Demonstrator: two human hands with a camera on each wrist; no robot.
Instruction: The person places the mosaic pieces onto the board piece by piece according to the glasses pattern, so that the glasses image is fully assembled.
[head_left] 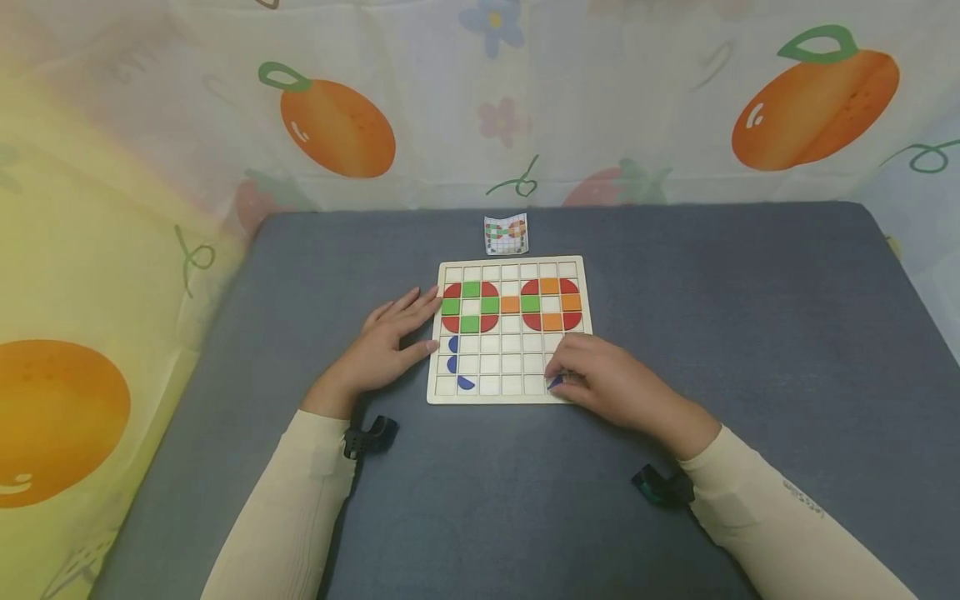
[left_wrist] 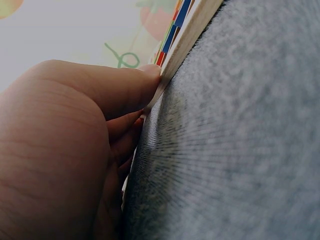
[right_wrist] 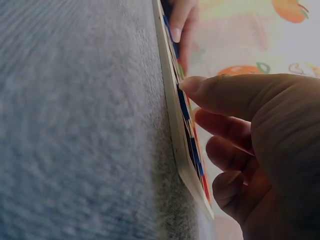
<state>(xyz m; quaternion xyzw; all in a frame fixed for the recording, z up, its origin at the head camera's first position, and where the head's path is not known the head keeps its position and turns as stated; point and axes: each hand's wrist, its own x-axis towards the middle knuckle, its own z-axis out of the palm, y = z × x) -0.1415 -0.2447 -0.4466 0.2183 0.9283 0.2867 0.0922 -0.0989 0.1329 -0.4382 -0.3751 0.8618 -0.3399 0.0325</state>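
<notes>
A pale wooden grid board (head_left: 510, 398) lies on the table. Its upper rows hold red quarter-round, green and orange square pieces in two ring-like groups, joined by an orange square (head_left: 510, 305). Down the left columns sit three blue half-round pieces (head_left: 466, 382). My left hand (head_left: 386, 346) rests at the board's left edge, fingers extended, its thumb (left_wrist: 135, 82) against the wooden side. Over the lower right corner, my right hand (head_left: 600, 379) pinches a blue piece (head_left: 556, 382) between thumb and forefinger, low at the grid; the hand covers the cells around it.
Behind the board lies a small printed card (head_left: 506, 235) with a coloured grid pattern. Dark grey cloth covers the table (head_left: 720, 317), and a fruit-patterned curtain (head_left: 600, 100) hangs along the back and left. Both wrists wear black camera mounts (head_left: 663, 487).
</notes>
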